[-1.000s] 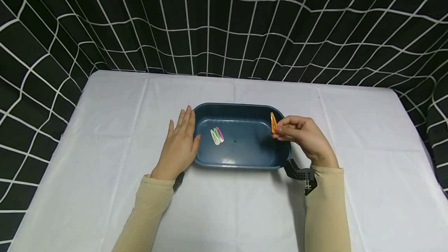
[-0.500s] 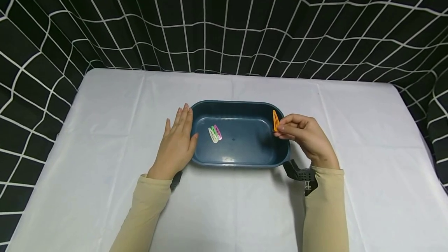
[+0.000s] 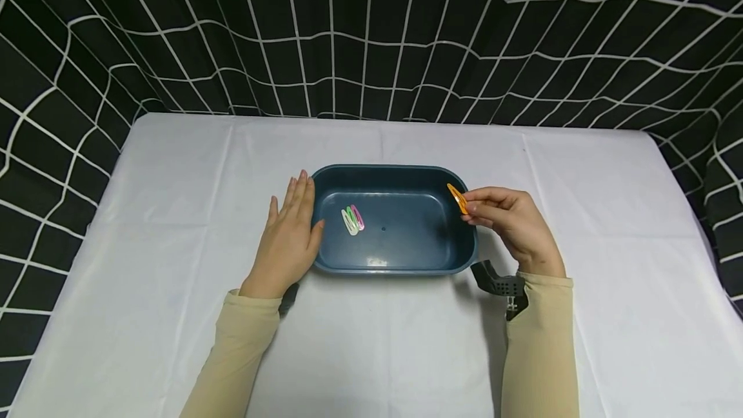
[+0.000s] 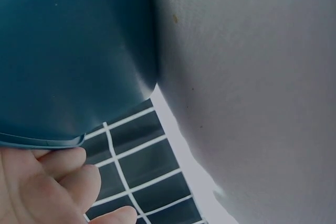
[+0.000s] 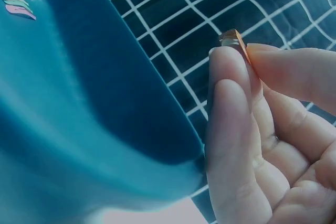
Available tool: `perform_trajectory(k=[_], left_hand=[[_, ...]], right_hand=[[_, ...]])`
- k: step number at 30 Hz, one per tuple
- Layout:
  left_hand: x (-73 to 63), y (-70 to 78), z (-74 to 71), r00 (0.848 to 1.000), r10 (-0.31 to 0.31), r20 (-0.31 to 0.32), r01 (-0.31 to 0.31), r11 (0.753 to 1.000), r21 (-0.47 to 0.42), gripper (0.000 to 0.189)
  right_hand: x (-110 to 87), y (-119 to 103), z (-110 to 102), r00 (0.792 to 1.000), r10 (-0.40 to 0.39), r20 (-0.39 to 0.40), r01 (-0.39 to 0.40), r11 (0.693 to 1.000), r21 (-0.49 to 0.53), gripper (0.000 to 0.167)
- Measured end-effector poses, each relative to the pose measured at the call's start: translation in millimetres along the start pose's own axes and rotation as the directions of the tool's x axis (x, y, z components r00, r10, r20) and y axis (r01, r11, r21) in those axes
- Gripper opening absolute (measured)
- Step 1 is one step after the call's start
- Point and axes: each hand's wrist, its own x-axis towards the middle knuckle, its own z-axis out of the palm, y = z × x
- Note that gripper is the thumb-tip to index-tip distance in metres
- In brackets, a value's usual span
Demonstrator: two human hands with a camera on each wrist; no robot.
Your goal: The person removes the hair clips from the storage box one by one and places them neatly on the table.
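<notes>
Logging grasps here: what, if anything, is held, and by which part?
The right hand pinches the orange hair clip by its end nearer the person; the left hand rests against the blue tray, gripping nothing.

1. We see an orange hair clip point(image 3: 456, 197) pinched in the right grip point(image 3: 513, 221), tilted, its free end jutting over the basin point(image 3: 400, 234).
2. Our basin, blue and oblong, sits opening upward, touching the left grip point(image 3: 286, 234).
3. Inside, nearer the left grip, we find a white clip point(image 3: 346, 221), green clip point(image 3: 351, 215) and pink clip point(image 3: 356, 217) side by side.
</notes>
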Motion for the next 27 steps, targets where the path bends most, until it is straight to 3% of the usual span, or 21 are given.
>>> perform_trajectory(k=[27], left_hand=[[-0.3, 1.1, -0.9, 1.000, 0.008, 0.001, -0.008, 1.000, -0.006, 0.063]], right_hand=[[-15.2, -1.9, -38.7, 0.984, 0.045, -0.175, -0.006, 0.977, 0.213, 0.024]])
